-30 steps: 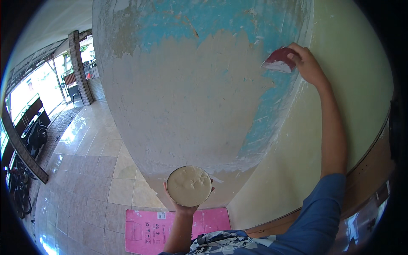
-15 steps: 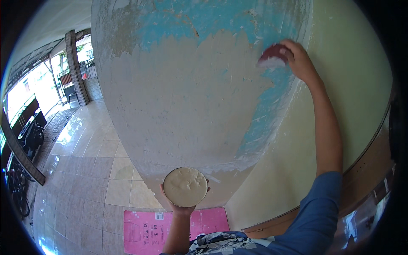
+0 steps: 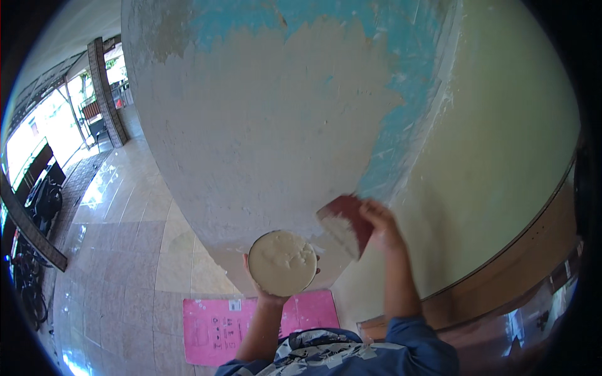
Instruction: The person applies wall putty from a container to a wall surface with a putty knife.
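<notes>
My left hand (image 3: 271, 293) holds up a round container of beige wall putty (image 3: 282, 263) from below, its fingers wrapped round the sides. To the right, my right hand (image 3: 380, 220) grips a dark red putty scraper (image 3: 352, 218) by one edge. Pale putty coats the scraper's lower left part. The scraper is beside the container, apart from it, in front of the lower wall. Ahead stands the wall (image 3: 269, 125), largely spread with grey-beige putty. Bright blue paint (image 3: 417, 81) shows along its top and right side.
A plain yellow-green wall (image 3: 495, 138) meets the puttied one at the right. Flattened pink cardboard (image 3: 207, 332) lies on the tiled floor (image 3: 125, 269) below my arms. A brown wooden board or ledge (image 3: 514, 269) curves along the lower right. At the far left are a pillar (image 3: 106, 94) and a motorcycle (image 3: 44, 197).
My right hand has come down from the upper right of the wall with the scraper, to beside the container. My left hand still holds the container, slightly higher and further right in view.
</notes>
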{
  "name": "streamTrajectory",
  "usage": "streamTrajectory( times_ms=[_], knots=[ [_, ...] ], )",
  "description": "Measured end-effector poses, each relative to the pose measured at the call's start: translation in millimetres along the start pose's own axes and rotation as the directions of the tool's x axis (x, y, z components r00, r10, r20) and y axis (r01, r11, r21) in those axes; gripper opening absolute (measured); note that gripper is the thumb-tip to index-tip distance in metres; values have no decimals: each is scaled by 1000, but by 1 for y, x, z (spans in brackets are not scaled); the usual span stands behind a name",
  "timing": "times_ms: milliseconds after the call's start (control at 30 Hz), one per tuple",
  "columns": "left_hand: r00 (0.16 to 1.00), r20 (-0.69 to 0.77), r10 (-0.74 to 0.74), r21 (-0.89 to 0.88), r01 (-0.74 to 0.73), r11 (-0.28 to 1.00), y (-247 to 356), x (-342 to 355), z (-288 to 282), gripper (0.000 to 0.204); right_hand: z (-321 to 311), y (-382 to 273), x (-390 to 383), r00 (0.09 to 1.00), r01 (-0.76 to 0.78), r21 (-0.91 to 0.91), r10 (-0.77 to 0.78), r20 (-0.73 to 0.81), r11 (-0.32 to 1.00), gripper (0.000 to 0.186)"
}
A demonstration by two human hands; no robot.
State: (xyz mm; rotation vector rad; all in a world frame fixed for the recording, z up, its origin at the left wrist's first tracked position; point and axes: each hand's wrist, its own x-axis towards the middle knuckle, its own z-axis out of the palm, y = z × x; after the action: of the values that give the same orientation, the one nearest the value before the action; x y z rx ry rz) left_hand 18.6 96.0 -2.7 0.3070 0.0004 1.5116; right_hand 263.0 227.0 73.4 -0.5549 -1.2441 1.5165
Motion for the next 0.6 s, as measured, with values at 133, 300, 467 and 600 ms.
streamTrajectory(
  times_ms=[133, 300, 467, 600],
  knots=[
    [988, -154, 28, 5, -27, 1000, 0, 0, -13, 83, 11, 58, -27, 974, -223, 70, 225, -23, 972, 17],
    [977, -214, 19, -27, -26, 999, 0, -2, -9, 80, 5, 65, -30, 966, -248, -69, 241, -96, 966, 19],
    [969, -246, -3, -5, 2, 1000, -5, -3, -25, 91, -16, 72, -30, 940, -284, -65, 264, -217, 957, 20],
    [988, -152, -33, 9, 35, 999, -7, 2, -19, 97, -18, 62, -42, 919, -214, 148, 250, -304, 966, 21]
  ],
)
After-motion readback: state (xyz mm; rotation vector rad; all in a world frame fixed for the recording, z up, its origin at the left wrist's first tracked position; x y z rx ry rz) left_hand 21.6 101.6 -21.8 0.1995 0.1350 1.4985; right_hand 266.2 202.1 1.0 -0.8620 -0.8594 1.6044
